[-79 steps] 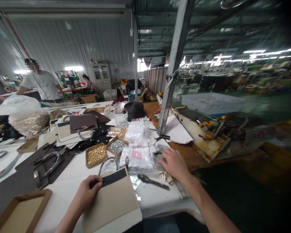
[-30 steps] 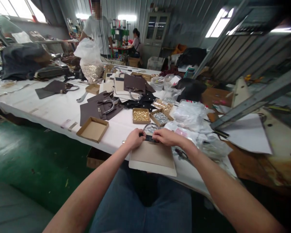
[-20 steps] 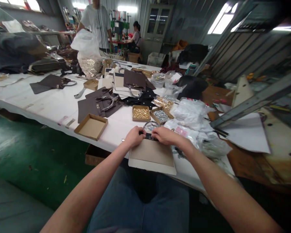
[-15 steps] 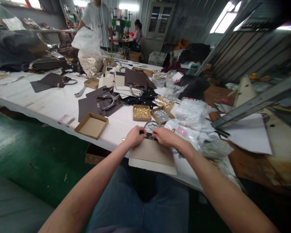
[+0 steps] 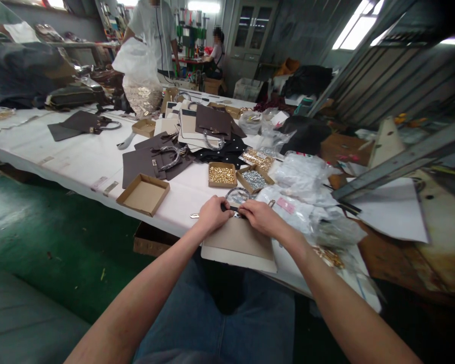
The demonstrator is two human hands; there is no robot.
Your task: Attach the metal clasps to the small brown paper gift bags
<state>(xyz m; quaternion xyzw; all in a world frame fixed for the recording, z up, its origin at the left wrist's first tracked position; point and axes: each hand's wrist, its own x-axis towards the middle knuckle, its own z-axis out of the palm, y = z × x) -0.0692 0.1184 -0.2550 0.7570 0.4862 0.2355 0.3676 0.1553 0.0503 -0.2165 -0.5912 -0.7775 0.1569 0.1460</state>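
A beige bag panel (image 5: 237, 241) with a paler lower edge lies at the table's front edge, above my lap. My left hand (image 5: 214, 212) is closed at its top left, fingertips pinching a dark strip (image 5: 232, 208) there. My right hand (image 5: 258, 214) is closed on the same strip from the right. Between the fingertips shows a small shiny metal piece (image 5: 236, 215); the fingers partly cover it. A wrapped bag handle (image 5: 238, 191) arches just beyond the hands. Metal tabs stick out at the left (image 5: 194, 216) and right (image 5: 272, 203).
Boxes of gold (image 5: 222, 175) and silver (image 5: 254, 179) small hardware stand beyond my hands. An open cardboard box (image 5: 144, 195) sits to the left. Brown bag panels (image 5: 144, 161) are piled behind it, plastic bags (image 5: 301, 174) on the right. Two people are in the background.
My hands have shifted slightly at the strip, and the shiny metal piece shows more between them. The panel lies in about the same place.
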